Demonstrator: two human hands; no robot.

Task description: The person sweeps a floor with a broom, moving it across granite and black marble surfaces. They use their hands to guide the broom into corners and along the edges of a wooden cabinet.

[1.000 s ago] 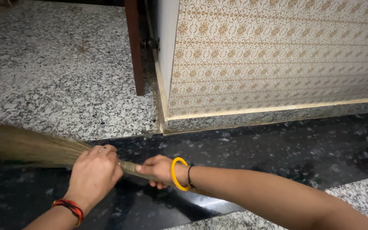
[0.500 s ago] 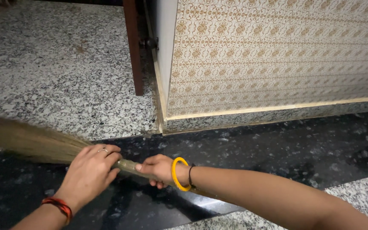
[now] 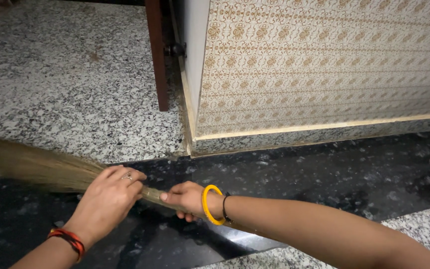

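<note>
Low over the floor, both hands close around a grass broom (image 3: 51,169), gripping it where the loose bristles gather into the bound neck. The left hand (image 3: 108,197) clasps the thicker part just where the fan of bristles begins; its fingers wrap over the top, and a ring shows on one of them. A red and black thread band (image 3: 68,238) sits on that wrist. The right hand (image 3: 185,197) is clenched on the narrow neck just beside the left, thumb side toward it, with a yellow bangle (image 3: 210,204) and a thin black band (image 3: 223,209) at the wrist. The rest of the handle runs back under the right forearm and is mostly hidden.

The two grips sit almost touching, which judging by the pose gives firm control of the head while the broom lies nearly flat. The bristles spread away to the left of the left hand, across the edge where a strip of dark polished stone (image 3: 299,179) beneath the hands meets the speckled grey granite floor (image 3: 75,89) beyond them.

Ahead of the right hand, well apart, stands a panel with a cream and gold floral pattern (image 3: 324,65), edged below by a pale wooden strip. To its left, ahead of the left hand, a dark brown wooden post (image 3: 156,55) rises from the granite.
</note>
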